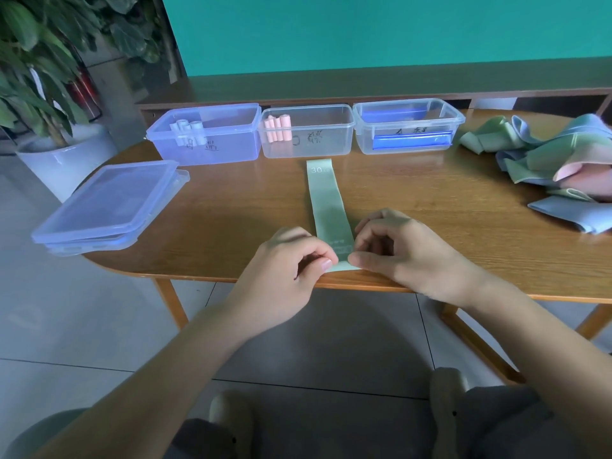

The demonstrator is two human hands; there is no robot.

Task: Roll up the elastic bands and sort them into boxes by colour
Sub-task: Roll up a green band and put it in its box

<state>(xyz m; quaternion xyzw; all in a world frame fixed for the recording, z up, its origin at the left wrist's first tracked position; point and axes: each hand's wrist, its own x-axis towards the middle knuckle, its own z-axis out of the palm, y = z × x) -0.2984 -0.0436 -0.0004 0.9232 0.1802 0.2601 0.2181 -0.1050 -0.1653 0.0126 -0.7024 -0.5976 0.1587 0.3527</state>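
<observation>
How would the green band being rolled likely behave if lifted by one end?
The green band lies flat and thin, so it would probably droop limply. Its rolled end, pinched by both hands, may well unroll if released.

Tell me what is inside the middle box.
The middle box holds about four pink rolls, standing in its left end. The rest looks bare; writing on the front wall hides a little.

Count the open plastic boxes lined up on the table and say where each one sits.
3, in a row along the far edge: the left box with pale rolls, the middle box with pink rolls, the right box beside the band pile. None seems hidden.
</observation>
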